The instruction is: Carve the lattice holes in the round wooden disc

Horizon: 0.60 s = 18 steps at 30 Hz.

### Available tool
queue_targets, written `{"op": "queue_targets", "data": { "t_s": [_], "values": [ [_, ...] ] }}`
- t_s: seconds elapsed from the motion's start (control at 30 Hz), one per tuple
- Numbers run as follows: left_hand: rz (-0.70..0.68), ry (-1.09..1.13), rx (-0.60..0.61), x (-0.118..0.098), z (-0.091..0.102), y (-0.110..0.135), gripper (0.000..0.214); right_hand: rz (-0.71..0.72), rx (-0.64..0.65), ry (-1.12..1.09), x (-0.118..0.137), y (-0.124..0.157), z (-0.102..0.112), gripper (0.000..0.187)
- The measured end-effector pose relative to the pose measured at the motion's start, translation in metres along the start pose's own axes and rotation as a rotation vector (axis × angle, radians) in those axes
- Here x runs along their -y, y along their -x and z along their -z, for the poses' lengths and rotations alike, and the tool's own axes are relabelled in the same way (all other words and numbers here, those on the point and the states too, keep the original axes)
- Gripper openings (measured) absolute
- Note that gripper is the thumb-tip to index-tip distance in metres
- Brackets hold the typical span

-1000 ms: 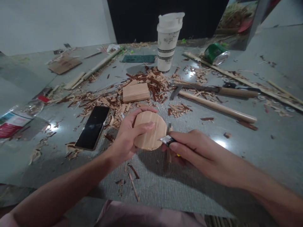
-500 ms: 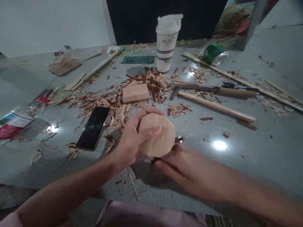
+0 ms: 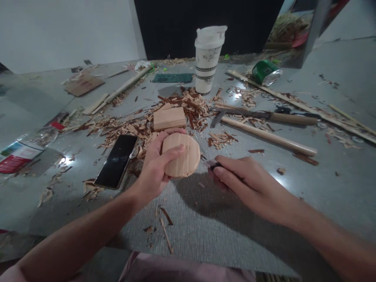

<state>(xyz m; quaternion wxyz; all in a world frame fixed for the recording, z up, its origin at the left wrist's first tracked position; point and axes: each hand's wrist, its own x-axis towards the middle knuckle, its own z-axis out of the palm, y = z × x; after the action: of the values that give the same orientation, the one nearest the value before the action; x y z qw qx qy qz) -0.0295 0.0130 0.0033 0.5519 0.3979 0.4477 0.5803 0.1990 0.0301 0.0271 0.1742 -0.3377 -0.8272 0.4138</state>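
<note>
My left hand (image 3: pixel 154 168) is closed around a round pale wooden disc (image 3: pixel 182 156), held up on edge above the grey table (image 3: pixel 205 219). My right hand (image 3: pixel 243 184) grips a small knife (image 3: pixel 212 164) whose short blade points left, just right of the disc's rim and a little apart from it. A square wooden block (image 3: pixel 169 118) lies behind the disc among wood shavings (image 3: pixel 138 127).
A black phone (image 3: pixel 116 159) lies left of my left hand. Behind stand a lidded paper cup (image 3: pixel 207 58), a tipped green can (image 3: pixel 266 72), a wooden-handled tool (image 3: pixel 264 115), long sticks (image 3: pixel 270 136), a green mat (image 3: pixel 172 77) and a plastic bottle (image 3: pixel 23 149) at the far left.
Half a second ago my right hand was under the disc with the knife drawn toward me. Now it is back to the right of the rim, and the disc has moved slightly left.
</note>
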Motion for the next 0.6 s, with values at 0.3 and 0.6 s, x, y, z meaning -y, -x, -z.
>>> {"op": "queue_targets", "data": {
  "t_s": [0.3, 0.6],
  "values": [
    [-0.007, -0.030, 0.010, 0.003, -0.002, 0.003, 0.031, 0.009, 0.001, 0.037, 0.005, 0.002, -0.012, 0.038],
    [0.002, 0.017, 0.013, 0.005, -0.005, 0.007, 0.027, 0.016, -0.036, 0.068, 0.011, 0.001, -0.019, 0.037]
  ]
}}
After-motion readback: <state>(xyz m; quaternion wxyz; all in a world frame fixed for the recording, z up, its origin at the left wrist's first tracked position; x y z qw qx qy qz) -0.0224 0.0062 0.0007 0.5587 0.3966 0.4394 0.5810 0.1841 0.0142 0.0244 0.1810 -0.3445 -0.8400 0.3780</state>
